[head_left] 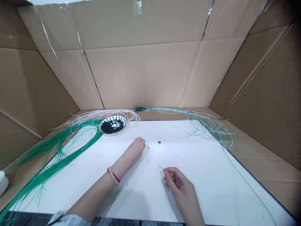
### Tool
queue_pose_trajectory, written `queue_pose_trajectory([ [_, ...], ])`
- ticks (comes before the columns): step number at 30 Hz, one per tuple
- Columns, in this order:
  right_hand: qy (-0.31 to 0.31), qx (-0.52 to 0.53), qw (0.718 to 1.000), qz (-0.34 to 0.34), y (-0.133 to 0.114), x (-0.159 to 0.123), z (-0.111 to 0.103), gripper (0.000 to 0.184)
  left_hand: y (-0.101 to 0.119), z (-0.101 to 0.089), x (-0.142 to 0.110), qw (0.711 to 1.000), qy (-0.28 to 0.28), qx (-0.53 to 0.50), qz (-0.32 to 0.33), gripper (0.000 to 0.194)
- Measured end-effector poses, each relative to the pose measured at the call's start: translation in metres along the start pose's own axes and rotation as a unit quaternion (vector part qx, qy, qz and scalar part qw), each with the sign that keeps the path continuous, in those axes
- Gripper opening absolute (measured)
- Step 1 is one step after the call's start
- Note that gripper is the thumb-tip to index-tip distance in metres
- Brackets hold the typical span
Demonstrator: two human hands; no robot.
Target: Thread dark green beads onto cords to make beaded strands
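Note:
My right hand (pixel 180 185) pinches a short, thin, dark wire-like piece (pixel 161 168) between thumb and forefinger, its free end pointing up and left over the white board (pixel 211 188). Further forward, my left hand (pixel 138 145) rests on the board with its fingers bunched. Whatever lies between those fingertips, if anything, is hidden. Just right of them is a tiny dark speck (pixel 148 147), and a small dark cluster (pixel 159 142) sits a little farther right. Behind my left hand stands a patterned dish (pixel 124 126) of small dark green pieces that look like beads.
Long green strands (pixel 70 158) fan over the board's left side. White strands (pixel 103 113) lie behind the dish. A bundle of green and white strands (pixel 204 121) runs along the back to the right edge. Cardboard walls (pixel 145 75) enclose the back and sides.

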State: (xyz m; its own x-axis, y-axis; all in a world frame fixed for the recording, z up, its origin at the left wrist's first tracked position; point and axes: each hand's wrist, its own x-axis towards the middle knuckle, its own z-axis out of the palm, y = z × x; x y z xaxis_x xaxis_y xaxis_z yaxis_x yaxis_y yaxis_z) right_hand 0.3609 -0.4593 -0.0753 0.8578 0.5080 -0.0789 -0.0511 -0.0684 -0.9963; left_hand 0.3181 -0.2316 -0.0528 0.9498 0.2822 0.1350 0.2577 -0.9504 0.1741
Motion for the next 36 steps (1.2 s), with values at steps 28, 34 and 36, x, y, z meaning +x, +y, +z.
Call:
queue_pose_trajectory([
  [28, -0.12, 0.074, 0.989, -0.041, -0.089, -0.031, 0.05, 0.021, 0.032, -0.065, -0.118, 0.72, 0.025, -0.678, -0.146, 0.028],
  [34, -0.123, 0.074, 0.984, -0.102, -0.091, -0.055, 0.079, 0.014, 0.023, -0.06, -0.145, 0.625, 0.05, -0.765, -0.147, 0.028],
  [36, -0.128, 0.059, 0.981, -0.13, -0.091, -0.059, 0.084, 0.015, 0.019, -0.061, -0.15, 0.622, 0.054, -0.766, -0.154, 0.029],
])
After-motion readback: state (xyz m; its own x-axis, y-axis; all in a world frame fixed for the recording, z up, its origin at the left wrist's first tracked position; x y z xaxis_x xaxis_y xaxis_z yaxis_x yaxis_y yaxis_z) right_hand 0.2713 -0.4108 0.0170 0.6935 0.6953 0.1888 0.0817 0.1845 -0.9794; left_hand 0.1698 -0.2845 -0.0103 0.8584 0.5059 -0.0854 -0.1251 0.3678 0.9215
